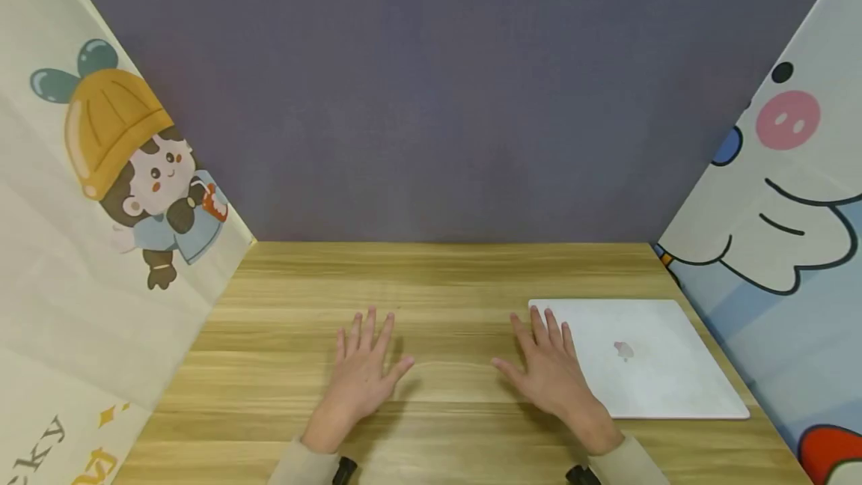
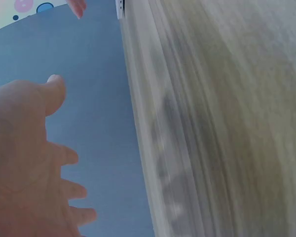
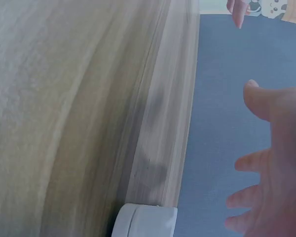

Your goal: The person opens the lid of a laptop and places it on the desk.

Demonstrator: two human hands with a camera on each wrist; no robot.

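Observation:
My left hand (image 1: pixel 364 380) hovers palm down over the wooden table (image 1: pixel 444 275), left of the middle, its fingers spread and holding nothing. Its shadow falls on the wood beside it. On the other side, my right hand (image 1: pixel 548 369) is spread the same way, fingers straight and thumb out to the left. A closed silver laptop (image 1: pixel 660 373) with an apple logo lies flat at the right of the table; the right fingertips overlap its left edge in the head view. In the right wrist view, a rounded corner of the laptop (image 3: pixel 148 221) shows below that hand.
A dark grey-blue panel (image 1: pixel 444 96) stands along the table's far edge. At the left hangs a cream cloth (image 1: pixel 54 245) printed with a cartoon child, and at the right a white and blue cartoon cloth (image 1: pixel 761 215). Dark bands (image 1: pixel 345 470) sit at both wrists.

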